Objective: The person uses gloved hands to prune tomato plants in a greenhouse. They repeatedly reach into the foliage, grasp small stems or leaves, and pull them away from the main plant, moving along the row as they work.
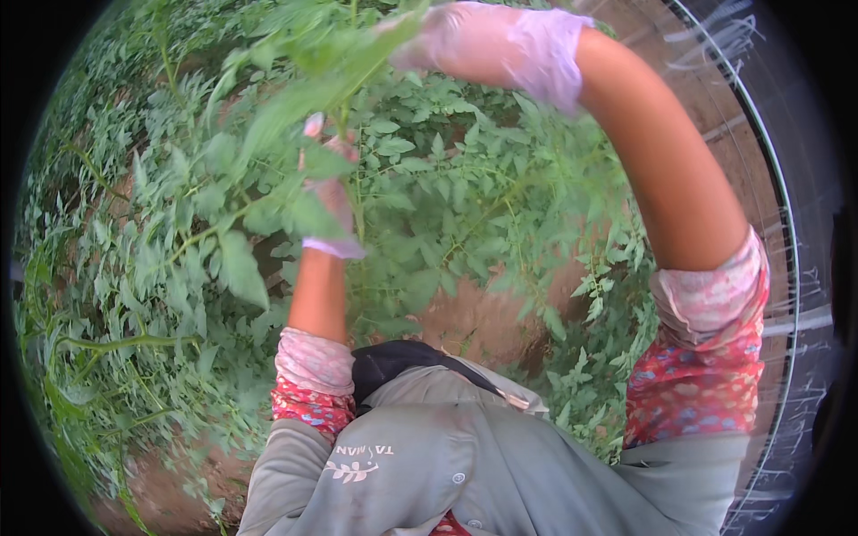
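Both my hands wear thin, pale translucent gloves. My left hand is raised at a tomato plant stem, its fingers partly covered by leaves; whether they close on the stem is not clear. Higher up and to the right, my right hand reaches in to the top of the same plant, its fingertips hidden behind blurred tomato leaves. A large leaf hangs to the left of my left wrist.
Dense tomato plants spread on the left and ahead. Brown soil shows between foliage in front of my body. Along the right side runs a curved pale cable or edge, with dark sheeting beyond it.
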`<state>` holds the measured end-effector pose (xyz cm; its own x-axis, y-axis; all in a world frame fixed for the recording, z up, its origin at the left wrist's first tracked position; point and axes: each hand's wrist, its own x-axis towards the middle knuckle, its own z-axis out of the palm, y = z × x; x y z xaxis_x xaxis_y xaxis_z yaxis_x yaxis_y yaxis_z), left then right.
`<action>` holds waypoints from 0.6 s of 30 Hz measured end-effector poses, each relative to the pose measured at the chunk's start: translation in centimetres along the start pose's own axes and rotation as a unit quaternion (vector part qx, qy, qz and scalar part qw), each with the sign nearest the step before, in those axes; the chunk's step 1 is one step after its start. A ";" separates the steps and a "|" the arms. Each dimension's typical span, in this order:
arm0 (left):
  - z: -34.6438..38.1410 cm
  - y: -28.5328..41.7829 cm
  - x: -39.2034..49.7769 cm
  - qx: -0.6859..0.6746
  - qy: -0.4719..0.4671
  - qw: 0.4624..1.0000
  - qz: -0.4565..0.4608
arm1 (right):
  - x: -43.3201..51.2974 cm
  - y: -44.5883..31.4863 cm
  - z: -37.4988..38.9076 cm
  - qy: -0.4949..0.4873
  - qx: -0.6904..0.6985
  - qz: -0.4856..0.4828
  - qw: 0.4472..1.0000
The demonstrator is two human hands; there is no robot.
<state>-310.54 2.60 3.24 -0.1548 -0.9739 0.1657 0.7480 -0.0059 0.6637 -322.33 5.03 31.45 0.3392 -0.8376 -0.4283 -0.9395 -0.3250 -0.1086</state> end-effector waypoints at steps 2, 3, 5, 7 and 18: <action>-0.9 0.3 -0.6 -0.055 -0.016 0.998 0.021 | 0.8 -0.4 1.6 0.098 0.290 0.077 0.949; -1.1 0.1 -0.7 -0.090 -0.031 0.995 0.025 | 0.8 1.2 3.5 0.232 0.355 0.044 0.905; -2.8 0.0 -1.0 0.072 -0.047 0.995 0.040 | -0.5 0.3 5.1 0.300 0.236 -0.025 0.924; -2.8 1.1 -2.3 0.214 -0.034 0.976 0.029 | -3.2 1.4 8.7 0.293 0.307 -0.017 0.905; -5.5 0.9 -11.3 0.365 0.078 0.927 0.037 | -7.5 26.4 41.3 0.302 0.298 0.518 0.743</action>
<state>-304.57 12.38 -2.10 0.0162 -0.9869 0.1607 0.1089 0.1616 0.9808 -351.61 20.84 -5.25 -0.7896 -0.6058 -0.0978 -0.5054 0.7324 -0.4563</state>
